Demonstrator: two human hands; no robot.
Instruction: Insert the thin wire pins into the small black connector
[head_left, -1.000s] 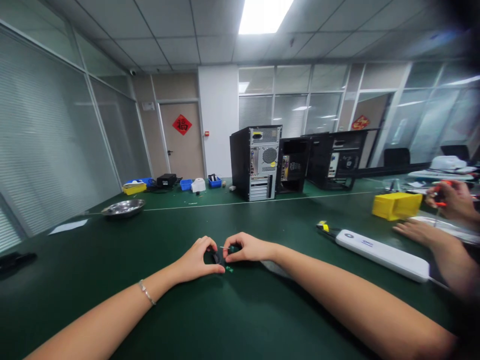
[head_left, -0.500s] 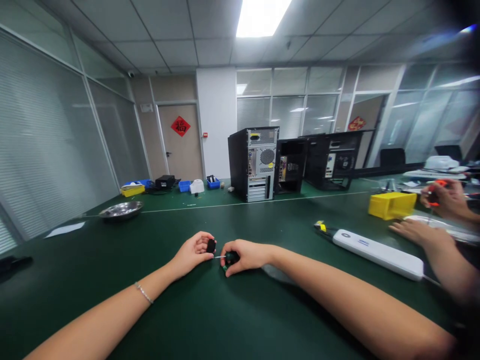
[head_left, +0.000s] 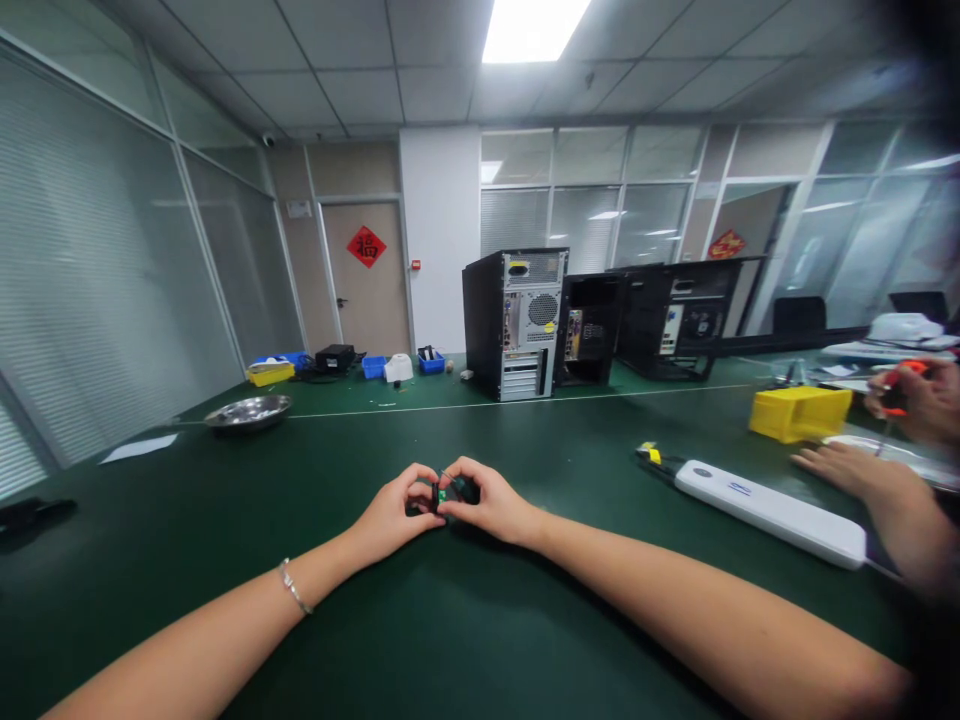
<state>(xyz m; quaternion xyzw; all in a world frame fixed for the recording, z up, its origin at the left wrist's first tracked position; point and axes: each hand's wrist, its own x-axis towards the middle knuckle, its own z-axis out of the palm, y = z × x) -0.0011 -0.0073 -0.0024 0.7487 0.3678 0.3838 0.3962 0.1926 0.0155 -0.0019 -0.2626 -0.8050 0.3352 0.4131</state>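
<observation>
My left hand [head_left: 391, 515] is closed in a pinch around a small black part [head_left: 434, 496], held just above the table. Against it, from the right, comes my right hand [head_left: 495, 502], whose curled fingers grip a screwdriver with a dark handle [head_left: 467, 488] and a thin metal shaft. A tiny green piece [head_left: 443, 495], like a bit of circuit board, shows between the fingertips of both hands; the right thumb and finger seem to hold it to the black part. Fingers hide most of these small things.
A white power strip [head_left: 772, 512] lies to the right, near a yellow bin [head_left: 799, 415]. Beyond it are a co-worker's hands, one with an orange-handled screwdriver [head_left: 896, 388]. Computer cases [head_left: 517, 325] stand at the back. A metal dish [head_left: 249, 413] and paper [head_left: 139, 448] lie left.
My hands have come together, the right moving up to the left. The green piece rose from below the right fingers to the black part. The screwdriver shaft now tilts upward.
</observation>
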